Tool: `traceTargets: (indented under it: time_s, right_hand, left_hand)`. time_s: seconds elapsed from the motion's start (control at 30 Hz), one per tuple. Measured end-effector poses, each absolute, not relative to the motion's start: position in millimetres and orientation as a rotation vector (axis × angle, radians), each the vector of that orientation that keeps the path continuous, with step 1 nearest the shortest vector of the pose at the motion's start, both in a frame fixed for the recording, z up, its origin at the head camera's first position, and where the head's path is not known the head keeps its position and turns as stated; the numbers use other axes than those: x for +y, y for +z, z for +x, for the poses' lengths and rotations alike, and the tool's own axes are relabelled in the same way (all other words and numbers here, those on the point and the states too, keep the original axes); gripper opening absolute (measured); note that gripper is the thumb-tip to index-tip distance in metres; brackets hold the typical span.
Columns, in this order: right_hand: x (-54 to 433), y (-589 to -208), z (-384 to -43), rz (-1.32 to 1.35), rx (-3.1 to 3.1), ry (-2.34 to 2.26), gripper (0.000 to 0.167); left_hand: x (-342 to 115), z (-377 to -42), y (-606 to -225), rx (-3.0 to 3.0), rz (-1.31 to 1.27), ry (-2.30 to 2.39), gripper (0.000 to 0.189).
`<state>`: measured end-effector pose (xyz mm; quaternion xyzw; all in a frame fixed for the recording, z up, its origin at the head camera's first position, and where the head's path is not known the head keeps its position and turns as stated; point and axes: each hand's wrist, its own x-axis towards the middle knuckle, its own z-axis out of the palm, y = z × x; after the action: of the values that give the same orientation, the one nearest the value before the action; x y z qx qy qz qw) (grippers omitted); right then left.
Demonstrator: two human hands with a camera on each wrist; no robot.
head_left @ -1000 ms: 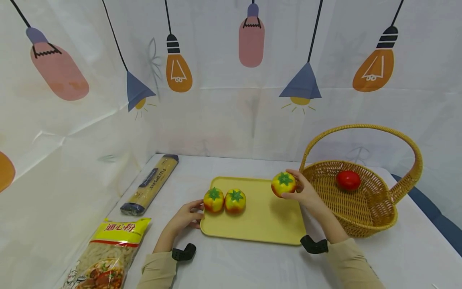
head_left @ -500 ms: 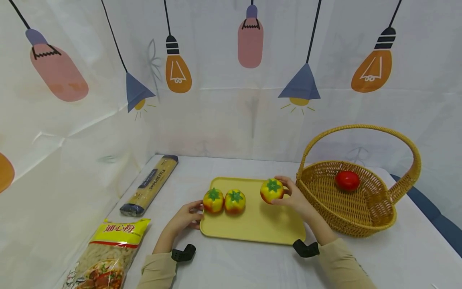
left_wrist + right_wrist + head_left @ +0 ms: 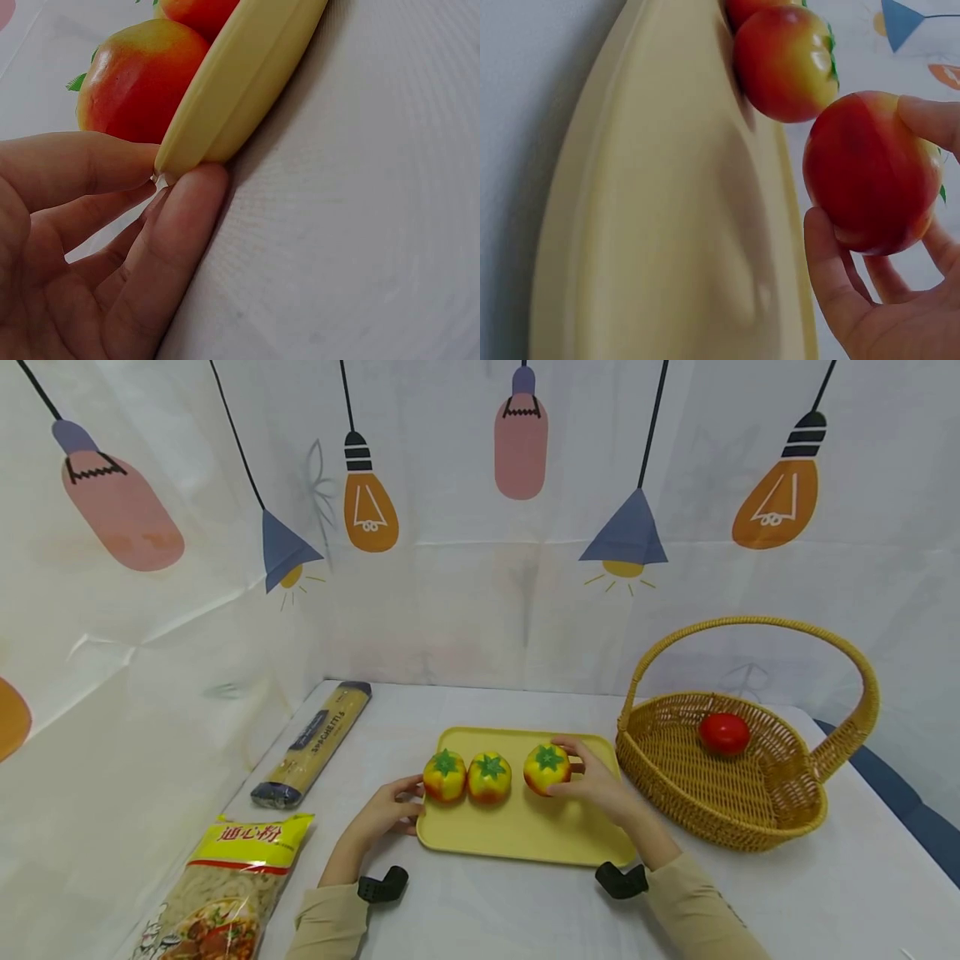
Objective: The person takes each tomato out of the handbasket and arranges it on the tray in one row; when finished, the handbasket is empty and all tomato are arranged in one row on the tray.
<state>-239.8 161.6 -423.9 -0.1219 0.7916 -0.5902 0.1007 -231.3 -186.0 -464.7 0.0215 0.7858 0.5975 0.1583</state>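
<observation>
My right hand (image 3: pixel 600 785) grips a yellow-and-red fruit with a green leafy top (image 3: pixel 547 769), held over the right half of the yellow tray (image 3: pixel 525 842). In the right wrist view this fruit (image 3: pixel 874 172) is between thumb and fingers, raised off the tray, with a shadow below. Two more such fruits, a left one (image 3: pixel 445 776) and a middle one (image 3: pixel 489 778), sit side by side on the tray's left part. At the tray's left edge is my left hand (image 3: pixel 384 810). The left wrist view shows its thumb and fingers pinching the tray rim (image 3: pixel 232 90).
To the right stands a wicker basket (image 3: pixel 720 827) with a tall handle and a red tomato-like fruit (image 3: pixel 724 734) inside. A spaghetti pack (image 3: pixel 313 743) and a bag of pasta (image 3: pixel 225 893) lie on the left. A printed cloth (image 3: pixel 480 610) hangs behind the white table.
My right hand has carried the fruit left and lower, from beside the basket to over the tray, closer to the other two. My left hand has stayed at the tray's edge.
</observation>
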Motion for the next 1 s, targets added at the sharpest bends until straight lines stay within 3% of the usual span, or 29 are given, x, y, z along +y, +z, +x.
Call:
traceTargets:
  time_s: [0.83, 1.0]
  right_hand:
    - [146.8, -434.5, -246.6, -0.362, 2.334, -1.636, 0.074]
    - [145.9, -436.0, -247.1, -0.364, 2.314, -1.64, 0.074]
  left_hand:
    - [-187.0, -231.3, -461.0, 2.216, 0.107, 1.726, 0.064]
    - [-183.5, -221.5, -444.5, 2.209, 0.125, 1.728, 0.061]
